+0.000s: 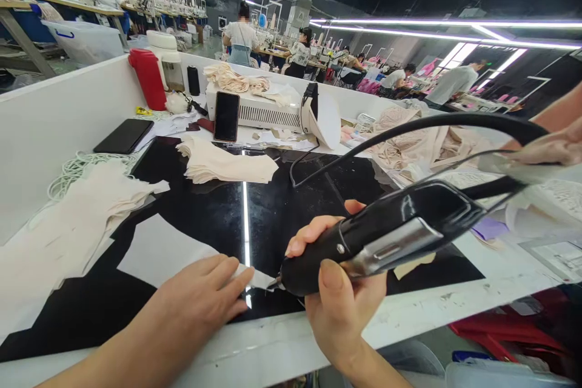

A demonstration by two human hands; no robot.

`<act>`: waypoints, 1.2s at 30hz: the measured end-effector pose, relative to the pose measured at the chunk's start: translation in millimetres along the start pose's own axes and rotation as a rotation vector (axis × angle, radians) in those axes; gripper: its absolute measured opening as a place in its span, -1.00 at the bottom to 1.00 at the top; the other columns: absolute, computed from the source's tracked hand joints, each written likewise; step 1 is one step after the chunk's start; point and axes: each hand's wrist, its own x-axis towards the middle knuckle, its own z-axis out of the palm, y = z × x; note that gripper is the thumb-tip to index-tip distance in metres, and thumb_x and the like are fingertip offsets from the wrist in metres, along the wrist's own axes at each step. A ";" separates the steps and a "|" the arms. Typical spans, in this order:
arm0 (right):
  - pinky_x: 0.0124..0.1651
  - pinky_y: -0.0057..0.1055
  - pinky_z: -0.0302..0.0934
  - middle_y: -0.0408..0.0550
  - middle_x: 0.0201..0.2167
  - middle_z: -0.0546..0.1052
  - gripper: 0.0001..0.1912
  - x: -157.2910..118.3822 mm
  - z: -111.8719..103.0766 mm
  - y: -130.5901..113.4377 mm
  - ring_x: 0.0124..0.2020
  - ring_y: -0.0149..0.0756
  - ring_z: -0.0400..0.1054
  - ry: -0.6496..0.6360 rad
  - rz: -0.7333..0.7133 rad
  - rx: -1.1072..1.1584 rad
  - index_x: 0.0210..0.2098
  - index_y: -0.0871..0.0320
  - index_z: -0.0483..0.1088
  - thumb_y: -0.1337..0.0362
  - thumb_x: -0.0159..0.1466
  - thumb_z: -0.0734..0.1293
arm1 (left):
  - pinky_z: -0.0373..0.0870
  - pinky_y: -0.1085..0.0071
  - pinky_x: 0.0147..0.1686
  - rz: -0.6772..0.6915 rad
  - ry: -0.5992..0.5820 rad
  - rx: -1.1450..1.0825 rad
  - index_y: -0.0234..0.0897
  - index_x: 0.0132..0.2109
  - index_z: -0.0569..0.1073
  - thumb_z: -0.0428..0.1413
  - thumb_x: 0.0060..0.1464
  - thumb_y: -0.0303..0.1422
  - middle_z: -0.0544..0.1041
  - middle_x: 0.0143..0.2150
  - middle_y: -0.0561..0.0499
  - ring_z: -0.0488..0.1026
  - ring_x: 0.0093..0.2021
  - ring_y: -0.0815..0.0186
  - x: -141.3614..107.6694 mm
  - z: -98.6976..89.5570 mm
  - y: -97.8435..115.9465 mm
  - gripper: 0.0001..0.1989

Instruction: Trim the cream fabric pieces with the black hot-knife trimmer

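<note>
My right hand [345, 309] is wrapped round a black corded handheld tool [386, 227] with a silver lever along its side. The tool's narrow metal tip points left and meets the end of a white cloth-like piece [166, 248], or comes very close to it. My left hand [200, 297] lies on that piece with fingers stretched out, pressing it to the glossy black worktop [213, 212]. Part of the piece is hidden under this hand. A cream stack of cut pieces [227, 160] lies farther back, and a larger cream stack [68, 224] spreads at the left.
A phone [226, 116] leans on a white vented box [268, 115]. Behind it stand a red cup [148, 79] and a black thread spool [193, 80]. The tool's thick cable [436, 121] arches rightward near another person's arm [561, 106]. Cream scraps [422, 139] heap at right.
</note>
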 end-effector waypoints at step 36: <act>-0.27 -0.45 0.41 -0.25 -0.24 0.53 -0.64 16.7 25.4 30.8 -0.39 -0.48 0.45 -0.115 0.083 0.146 0.16 -0.14 0.37 0.16 0.41 0.44 | 0.41 0.14 0.19 0.140 0.293 0.053 -0.28 0.17 0.50 0.38 0.20 -0.09 0.60 0.03 -0.09 0.51 0.08 0.07 -10.5 21.5 0.6 -0.47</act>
